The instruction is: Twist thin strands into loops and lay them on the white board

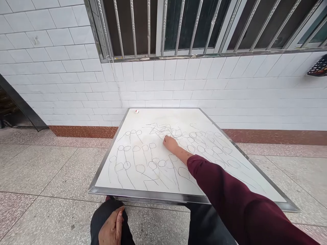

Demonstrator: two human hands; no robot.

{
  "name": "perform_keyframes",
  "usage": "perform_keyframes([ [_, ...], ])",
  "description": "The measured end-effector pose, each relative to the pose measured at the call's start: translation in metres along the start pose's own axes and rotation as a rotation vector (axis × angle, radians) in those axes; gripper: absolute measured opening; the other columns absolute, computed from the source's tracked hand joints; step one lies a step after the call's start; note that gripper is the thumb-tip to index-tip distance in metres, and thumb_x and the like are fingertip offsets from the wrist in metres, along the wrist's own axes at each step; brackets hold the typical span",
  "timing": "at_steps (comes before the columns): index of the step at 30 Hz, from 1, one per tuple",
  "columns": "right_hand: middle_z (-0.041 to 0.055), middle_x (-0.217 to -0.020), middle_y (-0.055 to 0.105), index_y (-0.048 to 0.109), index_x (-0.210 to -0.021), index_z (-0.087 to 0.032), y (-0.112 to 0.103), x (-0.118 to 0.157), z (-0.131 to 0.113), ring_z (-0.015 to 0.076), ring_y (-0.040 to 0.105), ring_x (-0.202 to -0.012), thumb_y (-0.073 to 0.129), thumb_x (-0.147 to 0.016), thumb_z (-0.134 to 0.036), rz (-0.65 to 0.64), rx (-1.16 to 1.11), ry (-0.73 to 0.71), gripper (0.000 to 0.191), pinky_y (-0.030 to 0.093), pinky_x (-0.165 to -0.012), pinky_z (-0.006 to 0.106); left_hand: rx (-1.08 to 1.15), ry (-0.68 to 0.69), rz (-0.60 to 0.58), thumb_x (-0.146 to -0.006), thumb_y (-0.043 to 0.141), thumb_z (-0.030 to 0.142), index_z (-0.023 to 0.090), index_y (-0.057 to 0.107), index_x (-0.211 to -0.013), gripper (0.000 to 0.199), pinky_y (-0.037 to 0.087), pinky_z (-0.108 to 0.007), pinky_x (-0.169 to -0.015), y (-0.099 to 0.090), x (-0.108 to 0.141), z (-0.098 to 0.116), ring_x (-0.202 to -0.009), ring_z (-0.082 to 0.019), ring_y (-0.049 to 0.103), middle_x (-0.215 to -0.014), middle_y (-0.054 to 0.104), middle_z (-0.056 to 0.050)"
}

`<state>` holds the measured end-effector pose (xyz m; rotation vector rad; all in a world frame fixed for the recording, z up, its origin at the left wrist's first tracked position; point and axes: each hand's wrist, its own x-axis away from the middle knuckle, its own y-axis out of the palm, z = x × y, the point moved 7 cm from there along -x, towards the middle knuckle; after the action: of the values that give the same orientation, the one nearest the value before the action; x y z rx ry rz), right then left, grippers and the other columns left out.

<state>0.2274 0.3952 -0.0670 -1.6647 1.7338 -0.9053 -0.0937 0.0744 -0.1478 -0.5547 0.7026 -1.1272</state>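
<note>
A white tabletop (163, 115) with a metal edge stands in front of me against the wall. Thin dark pencil-like lines cover much of it: rows of loops with long tails (140, 168) and a denser tangle of scribbles (163, 129) toward the far middle. My right hand (170, 143), in a dark red sleeve, reaches over the top and rests closed at the near side of that tangle. Whatever its curled fingers may hold is hidden. On my left knee lies my left hand (111, 228), below the near edge, fingers extended and holding nothing visible.
A small white and red object (137, 111) lies at the tabletop's far left corner. Behind stands a white tiled wall (158, 85) with a barred window (189, 27) above. A dark opening (12, 105) is at left. Speckled floor (51, 170) surrounds the table.
</note>
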Motion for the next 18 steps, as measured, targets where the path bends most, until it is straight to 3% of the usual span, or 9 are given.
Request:
perform_keyframes([
  [6, 0.0022, -0.091, 0.060, 0.055, -0.098, -0.019, -0.044, 0.024, 0.005, 0.0148, 0.057, -0.076, 0.050, -0.091, -0.023, 0.152, -0.301, -0.068, 0.010, 0.047, -0.067, 0.028, 0.054, -0.027, -0.002, -0.089, 0.041, 0.052, 0.027, 0.072, -0.099, 0.041, 0.052, -0.026, -0.060, 0.002, -0.002, 0.006, -0.064, -0.019, 0.068, -0.076, 0.073, -0.002],
  [10, -0.0003, -0.086, 0.055, 0.049, -0.097, -0.022, -0.070, 0.048, 0.004, 0.0123, 0.054, -0.069, 0.044, -0.089, -0.030, 0.171, -0.584, -0.117, 0.012, 0.043, -0.059, 0.024, 0.159, -0.132, 0.077, -0.088, 0.038, 0.059, 0.026, 0.072, -0.097, 0.048, 0.051, -0.026, -0.057, -0.001, 0.004, 0.011, -0.056, -0.018, 0.062, -0.064, 0.065, 0.000],
  [15, -0.0024, -0.071, 0.047, 0.049, -0.094, -0.021, -0.074, 0.117, -0.005, 0.0112, 0.047, -0.062, 0.049, -0.086, -0.041, 0.047, -0.869, -0.185, 0.021, 0.038, -0.053, 0.021, 0.450, -0.247, 0.162, -0.074, 0.051, 0.074, 0.021, 0.070, -0.085, 0.058, 0.048, -0.028, -0.046, -0.012, 0.001, 0.028, -0.048, -0.017, 0.054, -0.056, 0.060, -0.001],
  [18, -0.0034, -0.069, 0.045, 0.050, -0.092, -0.021, -0.060, 0.173, -0.009, 0.0096, 0.041, -0.056, 0.053, -0.086, -0.044, -0.058, -0.992, -0.204, 0.024, 0.031, -0.048, 0.020, 0.759, -0.355, 0.111, -0.067, 0.063, 0.073, 0.018, 0.069, -0.086, 0.058, 0.045, -0.028, -0.045, -0.015, -0.015, 0.055, -0.049, -0.018, 0.055, -0.057, 0.063, -0.002],
])
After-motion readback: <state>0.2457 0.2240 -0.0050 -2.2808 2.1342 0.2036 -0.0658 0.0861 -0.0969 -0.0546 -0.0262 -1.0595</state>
